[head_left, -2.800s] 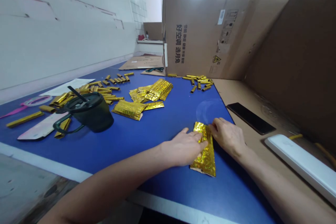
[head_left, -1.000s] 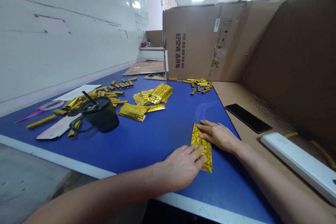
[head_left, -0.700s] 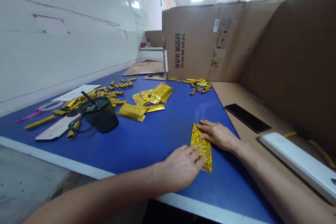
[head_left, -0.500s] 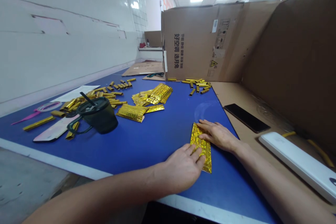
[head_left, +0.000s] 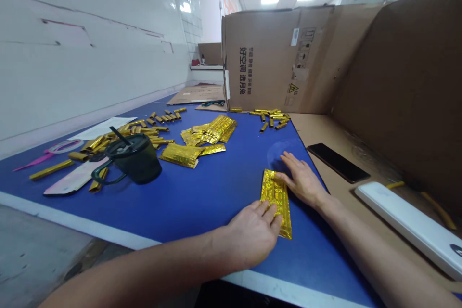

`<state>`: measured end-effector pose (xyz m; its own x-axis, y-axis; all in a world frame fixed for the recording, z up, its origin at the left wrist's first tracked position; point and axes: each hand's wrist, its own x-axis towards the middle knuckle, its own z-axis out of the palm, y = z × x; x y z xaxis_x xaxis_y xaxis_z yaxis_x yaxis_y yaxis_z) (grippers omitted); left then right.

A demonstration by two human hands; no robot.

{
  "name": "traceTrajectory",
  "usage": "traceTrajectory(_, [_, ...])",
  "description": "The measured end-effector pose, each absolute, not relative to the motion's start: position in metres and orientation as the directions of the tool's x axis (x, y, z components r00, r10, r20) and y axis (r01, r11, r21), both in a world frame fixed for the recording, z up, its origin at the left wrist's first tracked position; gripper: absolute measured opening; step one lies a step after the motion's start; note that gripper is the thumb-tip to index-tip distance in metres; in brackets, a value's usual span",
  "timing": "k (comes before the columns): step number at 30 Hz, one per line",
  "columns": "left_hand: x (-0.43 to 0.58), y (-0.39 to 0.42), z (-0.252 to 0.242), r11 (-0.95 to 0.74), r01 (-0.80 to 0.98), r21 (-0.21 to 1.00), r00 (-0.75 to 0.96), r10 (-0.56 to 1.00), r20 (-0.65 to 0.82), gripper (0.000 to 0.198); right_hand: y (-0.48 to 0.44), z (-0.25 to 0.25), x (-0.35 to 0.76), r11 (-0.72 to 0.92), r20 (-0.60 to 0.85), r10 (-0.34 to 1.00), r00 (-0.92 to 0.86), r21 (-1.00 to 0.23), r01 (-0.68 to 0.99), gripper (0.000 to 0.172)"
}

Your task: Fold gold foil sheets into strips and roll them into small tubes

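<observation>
A flat, shiny gold foil sheet (head_left: 276, 193), creased lengthwise, lies on the blue tabletop (head_left: 212, 187) near its right side. My left hand (head_left: 255, 231) rests across the lower part of the sheet, fingers stretched out and lying flat on it. My right hand (head_left: 302, 179) is at the sheet's upper right edge; its thumb touches the foil while the other fingers reach out over the table, spread apart. Neither hand grips anything. Beyond them, a pile of similar flat gold foil pieces (head_left: 218, 128) lies mid-table, with one folded gold piece (head_left: 180, 155) in front.
A dark lidded mug (head_left: 139, 160) with a straw stands left, beside gold tubes, a light-coloured phone (head_left: 74, 178) and pink scissors (head_left: 39, 158). More gold tubes (head_left: 276, 118) lie by the cardboard box (head_left: 274, 62). A black phone (head_left: 337, 161) and white device (head_left: 407, 226) lie right.
My right hand has shifted off the foil toward its right edge, and its fingers have spread. My left hand stays almost where it was on the sheet.
</observation>
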<state>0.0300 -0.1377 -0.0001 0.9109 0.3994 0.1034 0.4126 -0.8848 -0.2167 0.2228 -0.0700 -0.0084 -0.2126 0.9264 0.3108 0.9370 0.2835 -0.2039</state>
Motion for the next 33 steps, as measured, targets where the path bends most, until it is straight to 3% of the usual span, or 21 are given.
traceTrajectory(4, [0.031,-0.138,-0.003,-0.877,0.428,-0.217,0.902,0.403,0.153,0.033,-0.088,0.000,0.191,0.516,0.193,0.856,-0.480,-0.259,0.817,0.052])
traceTrajectory(7, [0.032,-0.138,-0.006,-0.873,0.436,-0.218,0.898,0.407,0.164,0.034,-0.092,0.000,0.179,0.552,0.062,0.827,-0.558,-0.276,0.787,0.057])
traceTrajectory(10, [0.031,-0.138,-0.007,-0.874,0.437,-0.214,0.898,0.413,0.150,0.037,-0.083,-0.004,0.182,0.526,0.010,0.842,-0.540,-0.241,0.815,0.063])
traceTrajectory(22, [0.026,-0.138,-0.007,-0.889,0.420,-0.181,0.907,0.413,0.078,0.039,-0.029,-0.013,0.195,0.359,0.022,0.933,-0.359,-0.141,0.923,0.072])
traceTrajectory(25, [0.027,-0.140,-0.005,-0.881,0.462,-0.103,0.887,0.458,0.067,0.044,-0.019,-0.015,0.194,0.331,0.038,0.943,-0.329,-0.132,0.934,0.075])
traceTrajectory(28, [0.028,-0.143,-0.001,-0.859,0.511,0.025,0.858,0.512,0.038,0.066,-0.009,-0.016,0.192,0.315,0.052,0.949,-0.310,-0.129,0.940,0.080])
traceTrajectory(33, [0.024,-0.151,0.006,-0.856,0.452,0.251,0.890,0.453,-0.055,0.086,-0.001,-0.016,0.190,0.324,0.056,0.946,-0.320,-0.127,0.937,0.081])
